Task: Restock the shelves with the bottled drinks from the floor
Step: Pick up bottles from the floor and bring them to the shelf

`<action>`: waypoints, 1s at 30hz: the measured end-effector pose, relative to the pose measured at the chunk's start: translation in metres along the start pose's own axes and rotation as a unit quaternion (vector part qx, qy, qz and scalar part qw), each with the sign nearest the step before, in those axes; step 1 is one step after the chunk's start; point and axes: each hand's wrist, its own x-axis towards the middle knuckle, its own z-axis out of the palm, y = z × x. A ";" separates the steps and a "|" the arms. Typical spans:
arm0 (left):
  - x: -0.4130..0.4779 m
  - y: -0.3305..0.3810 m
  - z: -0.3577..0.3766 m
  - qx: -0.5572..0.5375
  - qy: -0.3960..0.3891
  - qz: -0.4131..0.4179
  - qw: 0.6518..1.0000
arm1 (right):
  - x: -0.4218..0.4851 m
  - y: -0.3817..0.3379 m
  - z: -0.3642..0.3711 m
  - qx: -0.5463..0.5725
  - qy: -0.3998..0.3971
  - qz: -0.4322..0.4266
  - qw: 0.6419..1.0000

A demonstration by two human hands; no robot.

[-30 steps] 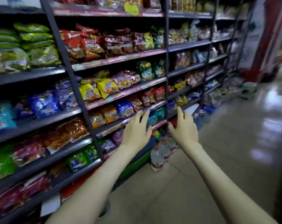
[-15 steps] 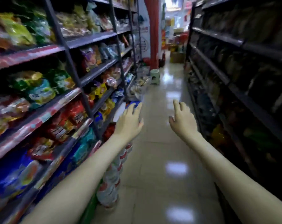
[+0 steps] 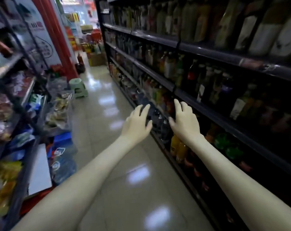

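Observation:
Dark drink shelves (image 3: pixel 208 52) run along the right side of the aisle, filled with rows of bottles. Orange bottles (image 3: pixel 178 149) stand on the lowest level near the floor. My left hand (image 3: pixel 136 124) is stretched out over the aisle floor with relaxed fingers and holds nothing. My right hand (image 3: pixel 183 120) reaches toward the lower shelf edge, its fingers spread and empty, in front of dark bottles there. The bottles that stood on the floor by the snack shelves are out of view.
Snack shelves (image 3: pixel 11 100) line the left side. A blue crate (image 3: pixel 63 142) and plastic-wrapped packs sit on the floor at their foot. A green plastic stool (image 3: pixel 79 88) stands farther down the aisle, cardboard boxes (image 3: pixel 96 59) beyond it. Glossy tile floor (image 3: pixel 124 189) lies between.
My view has swung from the snack shelves on the left, across the aisle, to the drink shelves on the right. Both hands stay stretched out and empty.

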 end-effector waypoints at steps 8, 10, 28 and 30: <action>0.180 -0.169 -0.008 -0.006 0.022 0.012 1.000 | 0.218 -0.094 0.089 0.009 -0.001 -0.038 0.999; 0.226 -0.225 -0.005 -0.003 0.028 0.004 1.000 | 0.275 -0.123 0.120 0.013 -0.003 -0.045 0.999; 0.725 -0.639 0.028 -0.027 0.044 0.057 0.997 | 0.813 -0.270 0.351 0.043 0.096 0.023 0.994; 0.783 -0.678 0.040 -0.029 0.057 0.066 0.996 | 0.880 -0.276 0.384 0.041 0.107 0.019 0.993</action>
